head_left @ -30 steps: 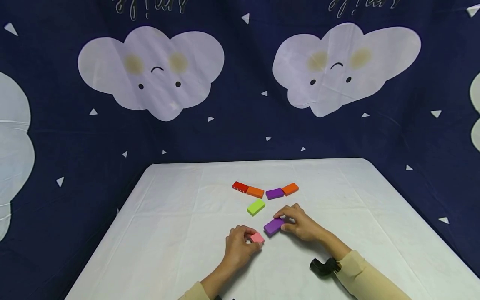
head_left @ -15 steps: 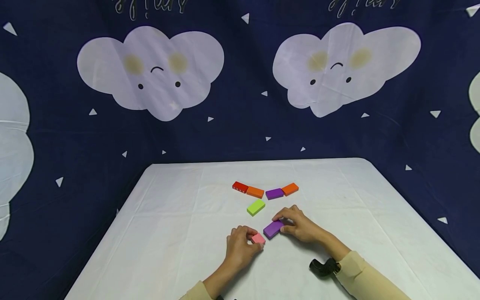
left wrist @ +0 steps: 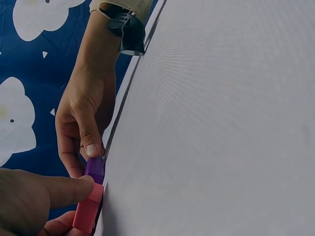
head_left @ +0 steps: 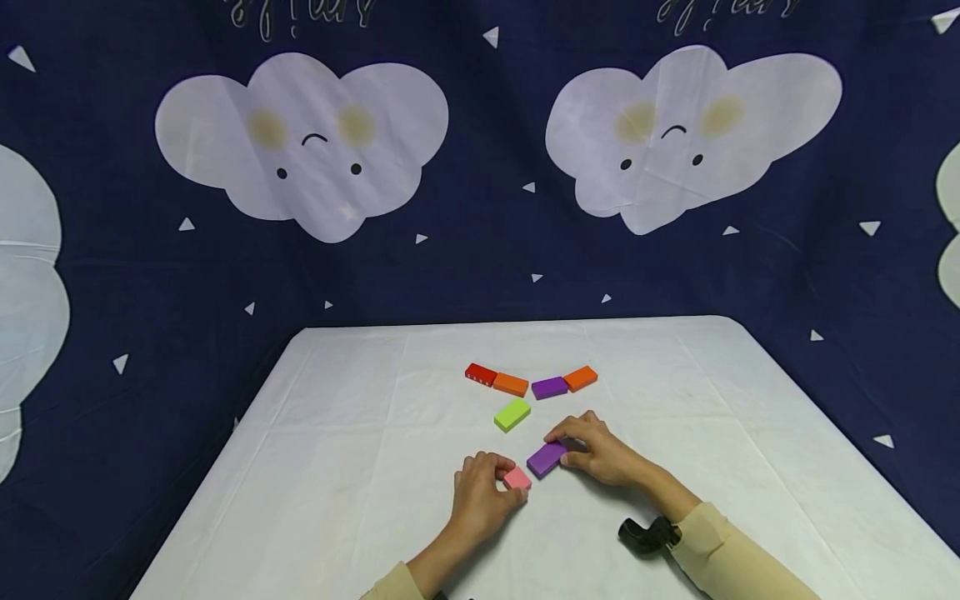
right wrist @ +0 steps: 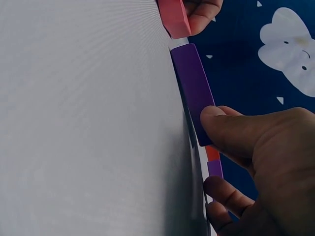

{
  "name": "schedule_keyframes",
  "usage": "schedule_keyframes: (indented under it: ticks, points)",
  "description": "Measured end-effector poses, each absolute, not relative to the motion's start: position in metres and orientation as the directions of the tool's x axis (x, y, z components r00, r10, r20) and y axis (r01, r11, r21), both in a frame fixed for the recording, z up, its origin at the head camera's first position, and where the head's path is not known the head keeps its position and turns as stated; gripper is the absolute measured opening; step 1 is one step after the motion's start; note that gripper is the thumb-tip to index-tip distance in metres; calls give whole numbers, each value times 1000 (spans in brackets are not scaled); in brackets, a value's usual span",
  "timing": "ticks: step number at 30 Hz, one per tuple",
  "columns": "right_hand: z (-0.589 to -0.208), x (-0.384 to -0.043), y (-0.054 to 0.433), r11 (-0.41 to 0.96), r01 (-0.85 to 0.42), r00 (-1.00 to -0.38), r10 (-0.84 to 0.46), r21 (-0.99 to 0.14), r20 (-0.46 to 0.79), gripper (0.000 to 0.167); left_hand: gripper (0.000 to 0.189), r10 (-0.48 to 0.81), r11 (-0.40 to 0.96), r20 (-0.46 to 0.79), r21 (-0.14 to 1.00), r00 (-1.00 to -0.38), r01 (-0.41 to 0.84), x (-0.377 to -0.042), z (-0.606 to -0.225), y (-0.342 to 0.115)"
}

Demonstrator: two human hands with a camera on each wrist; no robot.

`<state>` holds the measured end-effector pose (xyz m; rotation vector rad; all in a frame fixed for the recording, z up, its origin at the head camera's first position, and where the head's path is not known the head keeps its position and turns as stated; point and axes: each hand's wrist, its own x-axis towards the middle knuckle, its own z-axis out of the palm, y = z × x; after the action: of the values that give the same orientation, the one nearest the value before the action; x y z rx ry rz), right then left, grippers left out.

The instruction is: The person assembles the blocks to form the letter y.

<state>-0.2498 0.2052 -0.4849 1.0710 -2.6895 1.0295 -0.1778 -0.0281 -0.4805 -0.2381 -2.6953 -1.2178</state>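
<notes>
My left hand (head_left: 477,498) pinches a pink domino (head_left: 517,478) between thumb and fingers, low over the white table. Just to its right, my right hand (head_left: 603,450) grips the far right end of a purple domino (head_left: 545,461) by its sides. In the right wrist view, the thumb presses on the end of that purple domino (right wrist: 192,83), and a narrow gap parts it from the pink domino (right wrist: 174,18). From the left wrist, the pink domino (left wrist: 88,214) overlaps the purple one (left wrist: 95,168). A lime green domino (head_left: 512,414) lies flat just beyond both hands.
Farther back lie a red domino (head_left: 481,374) with white dots on its side, an orange one (head_left: 511,384), a second purple one (head_left: 550,387) and another orange one (head_left: 581,378). They form a shallow V. Behind the white table (head_left: 360,400) hangs a dark blue cloth (head_left: 480,275) with clouds.
The purple domino and my right hand have shifted slightly toward me. The pink domino has edged a little right and nearer with my left hand. The other dominoes stay put.
</notes>
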Motion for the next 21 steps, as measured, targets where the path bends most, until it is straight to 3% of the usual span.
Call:
schedule_keyframes:
  ticks: [8, 21]
  points:
    - [-486, -250, 206, 539, -637, -755, -580, -551, 306, 36, 39, 86, 647, 222, 729, -971, 224, -176, -478, -28]
    - [-484, -245, 202, 644, -513, -858, -415, -567, 304, 44, 34, 115, 571, 143, 800, -983, 183, -182, -474, -40]
